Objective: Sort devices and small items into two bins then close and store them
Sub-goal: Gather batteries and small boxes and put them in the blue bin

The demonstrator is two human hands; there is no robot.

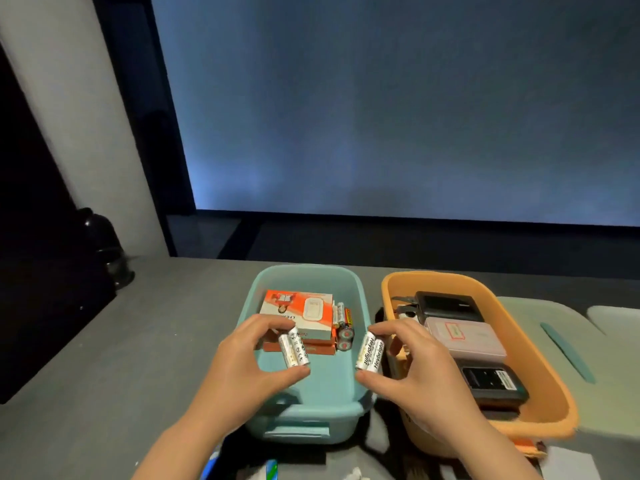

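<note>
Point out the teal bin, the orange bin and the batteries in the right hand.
teal bin (304, 415): head view, near rim.
orange bin (550, 382): head view, right inner wall.
batteries in the right hand (370, 351): head view, label.

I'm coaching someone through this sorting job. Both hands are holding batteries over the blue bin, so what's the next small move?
Probably lower both hands and let go. The left hand and right hand each pinch batteries above the blue bin, where other batteries already lie beside the boxes.

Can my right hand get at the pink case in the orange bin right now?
Probably not yet. The pink case lies uncovered in the open orange bin, right beside your right hand, but that hand is pinching two batteries over the teal bin.
</note>
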